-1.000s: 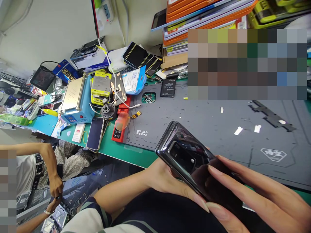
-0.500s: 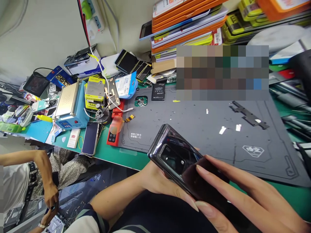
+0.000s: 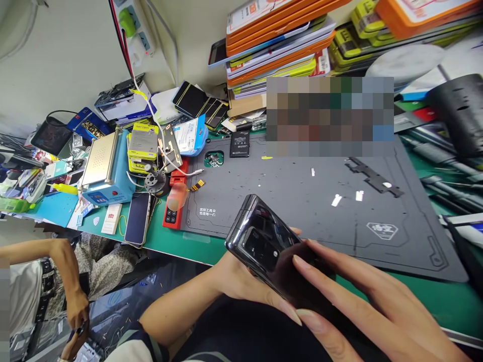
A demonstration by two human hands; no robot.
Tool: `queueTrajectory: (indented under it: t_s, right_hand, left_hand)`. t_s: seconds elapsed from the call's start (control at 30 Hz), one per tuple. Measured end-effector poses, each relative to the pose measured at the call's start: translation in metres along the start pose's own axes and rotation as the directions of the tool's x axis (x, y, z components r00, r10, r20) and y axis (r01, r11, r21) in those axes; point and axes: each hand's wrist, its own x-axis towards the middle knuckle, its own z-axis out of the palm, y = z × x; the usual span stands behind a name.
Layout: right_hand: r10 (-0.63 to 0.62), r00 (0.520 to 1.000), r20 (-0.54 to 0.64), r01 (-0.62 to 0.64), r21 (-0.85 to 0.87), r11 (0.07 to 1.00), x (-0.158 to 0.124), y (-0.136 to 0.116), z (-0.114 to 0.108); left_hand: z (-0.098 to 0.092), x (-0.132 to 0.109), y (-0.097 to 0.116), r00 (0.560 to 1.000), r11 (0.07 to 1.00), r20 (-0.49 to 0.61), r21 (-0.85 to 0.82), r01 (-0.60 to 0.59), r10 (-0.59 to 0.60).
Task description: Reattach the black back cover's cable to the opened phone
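Observation:
A glossy black phone point(image 3: 260, 236) lies back-up in my hands, its camera block showing, just above the near edge of the workbench. My left hand point(image 3: 234, 279) cups it from below and the left, fingers wrapped under the body. My right hand point(image 3: 362, 301) rests on top of its lower half, long fingers stretched flat over the glass. Both hands hold the phone above my lap, in front of the dark grey work mat point(image 3: 302, 201).
Small screws and a black bracket point(image 3: 372, 176) lie on the mat. At left stand a blue heating plate point(image 3: 105, 168), a face-up phone point(image 3: 138, 217) and a red tool point(image 3: 173, 206). Stacked orange boxes point(image 3: 275, 40) line the back. Another person's arm point(image 3: 62, 271) is at far left.
The view has swung slightly, so the phone and my hands sit a little further left in the frame. My grip on the phone is unchanged.

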Motion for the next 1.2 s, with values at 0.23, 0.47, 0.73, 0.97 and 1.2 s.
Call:
queueTrajectory:
  t_s: [0.23, 0.47, 0.73, 0.97, 1.2]
  right_hand:
    - [0.009, 1.000, -0.014, -0.010, -0.029, 1.000, 0.005, -0.007, 0.002]
    - [0.054, 0.998, -0.030, -0.056, -0.074, 0.996, 0.003, -0.009, -0.011]
    - [-0.363, 0.908, 0.207, 0.390, -0.105, 0.915, 0.016, -0.002, -0.031]
    - [-0.389, 0.890, 0.238, 0.419, -0.089, 0.904, 0.017, 0.004, -0.024]
    - [-0.228, 0.964, 0.137, 0.235, -0.035, 0.971, 0.022, -0.009, -0.012]
  left_hand:
    - [-0.002, -0.003, 0.002, 1.000, 1.000, 0.000, 0.011, -0.016, 0.016]
    - [0.000, -0.011, -0.004, 0.996, 0.980, 0.092, -0.197, 0.022, -0.004]
    - [0.000, -0.017, -0.024, 0.973, 0.931, 0.206, -0.323, 0.171, -0.108]
    - [-0.002, -0.017, -0.032, 0.957, 0.922, 0.237, -0.306, 0.239, -0.169]
    - [0.000, -0.018, -0.027, 0.947, 0.922, 0.249, -0.277, 0.270, -0.202]
